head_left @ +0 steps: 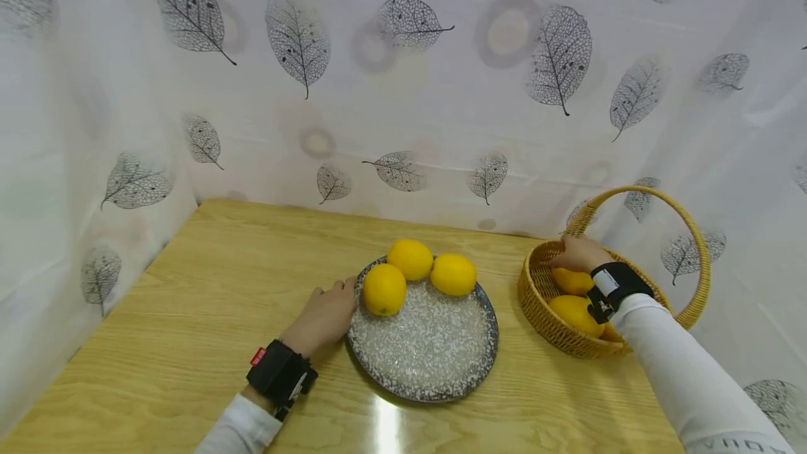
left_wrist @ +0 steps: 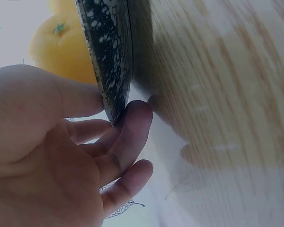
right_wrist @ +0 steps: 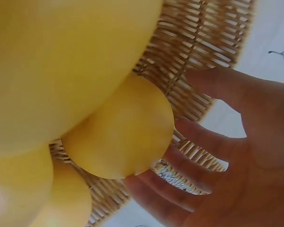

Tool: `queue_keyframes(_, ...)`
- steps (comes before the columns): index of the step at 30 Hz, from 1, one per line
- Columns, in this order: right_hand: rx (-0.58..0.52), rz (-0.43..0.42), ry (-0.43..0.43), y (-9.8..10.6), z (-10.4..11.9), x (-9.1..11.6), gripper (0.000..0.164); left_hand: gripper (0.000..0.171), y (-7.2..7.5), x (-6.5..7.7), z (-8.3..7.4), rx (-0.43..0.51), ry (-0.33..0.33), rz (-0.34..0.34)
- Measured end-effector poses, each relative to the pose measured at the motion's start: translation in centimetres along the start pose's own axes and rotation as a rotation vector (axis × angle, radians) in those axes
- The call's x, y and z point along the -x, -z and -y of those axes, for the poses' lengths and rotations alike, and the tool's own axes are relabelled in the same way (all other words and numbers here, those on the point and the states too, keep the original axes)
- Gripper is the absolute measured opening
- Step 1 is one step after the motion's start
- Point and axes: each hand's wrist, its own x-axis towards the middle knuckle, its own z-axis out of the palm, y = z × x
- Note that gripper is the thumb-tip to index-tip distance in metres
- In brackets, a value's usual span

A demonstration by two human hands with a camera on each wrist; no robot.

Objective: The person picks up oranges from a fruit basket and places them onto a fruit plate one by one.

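Observation:
My left hand [head_left: 324, 317] holds the left rim of a speckled grey plate [head_left: 429, 349] with a dark edge. In the left wrist view the thumb lies on top of the rim and curled fingers [left_wrist: 132, 127] reach under it. On the plate sit an orange [head_left: 384, 290] and two lemon-like yellow fruits [head_left: 410, 260]. My right hand [head_left: 583, 254] reaches into a wicker basket [head_left: 561, 338] holding several yellow fruits. In the right wrist view its fingertips are at a rounded yellow fruit [right_wrist: 125, 127], while the thumb stands apart from it.
The basket's tall arched handle [head_left: 700, 258] rises over the right forearm. A larger yellow fruit [head_left: 576, 314] lies at the basket's near side. Behind the wooden table [head_left: 189, 314] hangs a white curtain [head_left: 429, 104] with leaf prints.

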Motion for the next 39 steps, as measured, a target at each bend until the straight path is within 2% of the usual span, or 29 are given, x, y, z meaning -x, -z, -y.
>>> queue_keyframes(8, -0.058, 0.109, -0.073, -0.5, -1.8, -0.6, 0.084, 0.045, 0.0, 0.0, 0.1, -0.002, 0.003, 0.004)
queue_keyframes(13, -0.333, 0.207, -0.149, -1.0, -2.7, -0.7, 0.101, 0.045, 0.1, 0.0, -0.1, 0.001, 0.0, 0.006)
queue_keyframes(15, -0.409, 0.23, -0.176, -1.1, -2.9, -0.6, 0.104, 0.045, 0.0, 0.0, -0.1, 0.005, 0.001, 0.009)
queue_keyframes(21, -0.375, 0.242, -0.191, -0.9, -2.3, 0.2, 0.102, 0.045, -0.2, -0.1, 0.0, -0.003, -0.002, 0.005)
queue_keyframes(28, -0.406, 0.24, -0.162, -1.0, -1.5, 1.0, 0.095, 0.045, 0.0, 0.1, 0.0, -0.002, -0.005, 0.001)
queue_keyframes(39, -0.463, 0.259, -0.151, -0.7, -1.4, 1.9, 0.095, 0.045, -0.1, 0.1, 0.2, 0.008, 0.001, 0.017)
